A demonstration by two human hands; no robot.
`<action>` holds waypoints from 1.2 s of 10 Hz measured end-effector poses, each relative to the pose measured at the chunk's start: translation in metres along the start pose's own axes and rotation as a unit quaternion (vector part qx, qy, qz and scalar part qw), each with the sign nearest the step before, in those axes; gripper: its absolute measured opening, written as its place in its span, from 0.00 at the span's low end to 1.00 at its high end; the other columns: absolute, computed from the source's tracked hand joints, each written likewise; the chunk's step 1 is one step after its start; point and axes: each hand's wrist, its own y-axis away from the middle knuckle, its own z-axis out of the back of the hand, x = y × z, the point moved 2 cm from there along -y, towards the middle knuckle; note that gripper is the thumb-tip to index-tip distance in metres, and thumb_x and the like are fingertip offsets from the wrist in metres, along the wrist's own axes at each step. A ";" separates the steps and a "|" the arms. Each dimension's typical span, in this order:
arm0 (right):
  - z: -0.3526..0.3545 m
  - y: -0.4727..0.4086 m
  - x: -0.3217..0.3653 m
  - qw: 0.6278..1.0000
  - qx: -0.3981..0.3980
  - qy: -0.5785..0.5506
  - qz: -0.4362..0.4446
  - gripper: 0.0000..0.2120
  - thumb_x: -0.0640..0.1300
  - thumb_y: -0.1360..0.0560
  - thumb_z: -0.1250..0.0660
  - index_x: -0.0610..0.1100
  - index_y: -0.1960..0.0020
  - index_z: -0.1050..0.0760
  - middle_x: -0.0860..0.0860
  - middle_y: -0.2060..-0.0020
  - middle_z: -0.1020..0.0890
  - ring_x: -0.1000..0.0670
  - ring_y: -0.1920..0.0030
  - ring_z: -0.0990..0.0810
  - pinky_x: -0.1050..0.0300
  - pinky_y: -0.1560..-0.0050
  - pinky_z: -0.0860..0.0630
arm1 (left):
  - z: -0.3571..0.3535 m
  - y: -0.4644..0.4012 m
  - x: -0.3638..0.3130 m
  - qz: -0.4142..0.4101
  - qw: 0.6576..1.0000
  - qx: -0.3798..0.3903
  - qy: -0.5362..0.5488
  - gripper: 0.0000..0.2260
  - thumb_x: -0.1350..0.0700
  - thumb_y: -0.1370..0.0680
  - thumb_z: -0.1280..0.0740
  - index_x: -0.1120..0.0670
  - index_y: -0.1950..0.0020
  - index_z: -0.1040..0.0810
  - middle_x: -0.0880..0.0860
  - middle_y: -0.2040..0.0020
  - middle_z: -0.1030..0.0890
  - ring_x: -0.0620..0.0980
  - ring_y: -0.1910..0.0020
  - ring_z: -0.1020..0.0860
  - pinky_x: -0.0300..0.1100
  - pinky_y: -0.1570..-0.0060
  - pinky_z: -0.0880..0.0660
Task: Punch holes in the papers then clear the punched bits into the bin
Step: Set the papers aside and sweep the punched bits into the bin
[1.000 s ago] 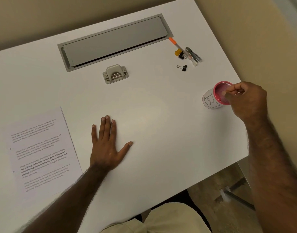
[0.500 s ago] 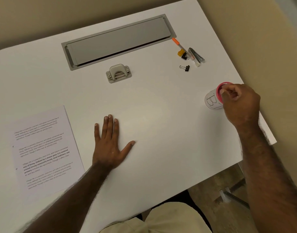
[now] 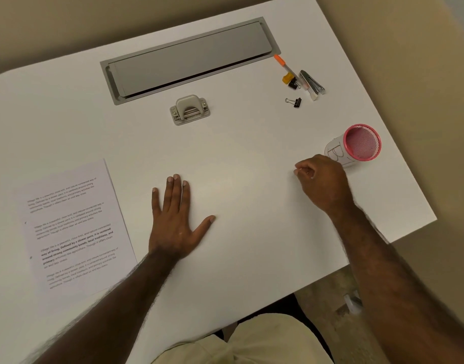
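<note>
A printed stack of papers (image 3: 73, 227) lies at the left of the white table (image 3: 251, 153), with small punched holes along its left edge. The beige hole punch (image 3: 189, 110) stands at the middle back. A pink mesh bin (image 3: 358, 145) with a paper label sits near the right edge. My left hand (image 3: 176, 219) rests flat on the table, fingers spread. My right hand (image 3: 321, 181) hovers just left of the bin with fingers curled in and fingertips pinched; nothing visible between them.
A grey cable hatch (image 3: 191, 60) is set into the table at the back. An orange-capped pen (image 3: 284, 64), a stapler (image 3: 312, 83) and binder clips (image 3: 294, 101) lie at the back right. The table's right edge runs close behind the bin.
My right hand has drawn back from over the bin's mouth, moving left and toward me. The bin's opening is now uncovered. My left hand has stayed flat.
</note>
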 end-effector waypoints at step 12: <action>0.049 -0.008 -0.002 0.987 -0.079 -0.108 -0.086 0.08 0.32 0.17 0.44 0.32 0.51 0.28 0.42 0.55 0.26 0.45 0.53 0.29 0.48 0.48 0.31 | -0.002 0.000 0.001 0.002 1.000 0.009 -0.013 0.47 0.27 0.17 0.44 0.57 0.10 0.54 0.56 0.09 0.56 0.57 0.10 0.55 0.67 0.14 0.54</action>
